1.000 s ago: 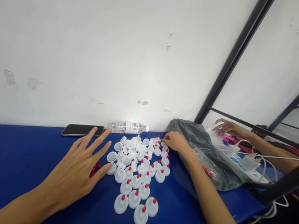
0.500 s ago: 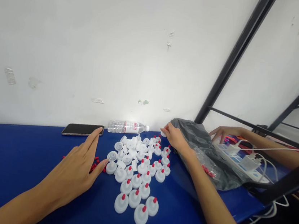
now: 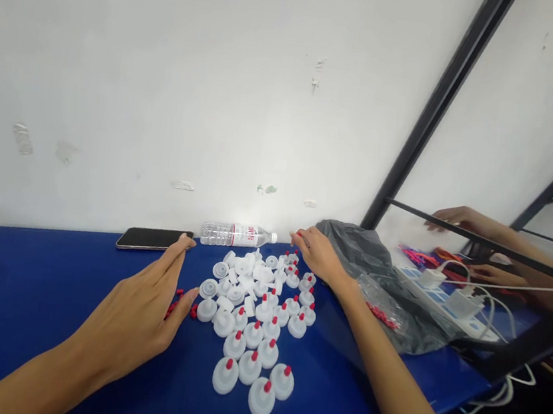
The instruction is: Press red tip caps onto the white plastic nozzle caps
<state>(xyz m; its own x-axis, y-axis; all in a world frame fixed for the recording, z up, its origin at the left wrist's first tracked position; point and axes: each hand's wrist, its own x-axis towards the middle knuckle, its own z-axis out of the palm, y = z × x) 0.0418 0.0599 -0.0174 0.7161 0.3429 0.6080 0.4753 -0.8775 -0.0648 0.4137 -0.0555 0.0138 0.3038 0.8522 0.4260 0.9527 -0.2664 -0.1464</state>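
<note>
Several white caps with red tips [image 3: 260,339] stand in a cluster on the blue table [image 3: 45,286], with bare white caps [image 3: 243,273] behind them. My left hand [image 3: 142,315] lies on the table left of the cluster, fingers stretched together, over small red pieces [image 3: 179,302]. My right hand [image 3: 318,252] hovers at the far end of the cluster beside the grey bag [image 3: 375,266], its fingers curled in a pinch on something I cannot make out.
A phone [image 3: 151,239] and a lying water bottle [image 3: 235,235] rest against the white wall. A power strip with chargers [image 3: 451,299] lies at the right. Another person's hands [image 3: 461,219] work behind a black frame [image 3: 503,248].
My left hand's fingers closed together and settled by the red pieces. My right hand lifted from the caps toward the wall. The other person's hand rose higher.
</note>
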